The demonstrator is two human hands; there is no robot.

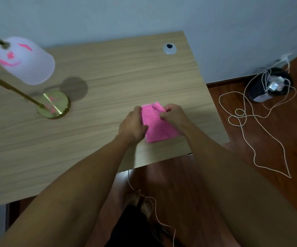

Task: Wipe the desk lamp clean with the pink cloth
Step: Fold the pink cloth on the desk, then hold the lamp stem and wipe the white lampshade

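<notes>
Both hands, left hand [132, 124] and right hand [173, 115], pinch the ribbed, folded pink cloth [157, 124] on the wood-grain desk [108, 72]; the brass lamp [53, 105], pink-smeared, stands well apart.

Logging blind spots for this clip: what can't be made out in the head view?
- Desk lamp: its arm runs off the left edge, so the upper part is cut off.
- Pink cloth: side edges lie under the left hand and right hand; grip detail is blurred.
- Black basket on the floor: contents too small to identify.
</notes>
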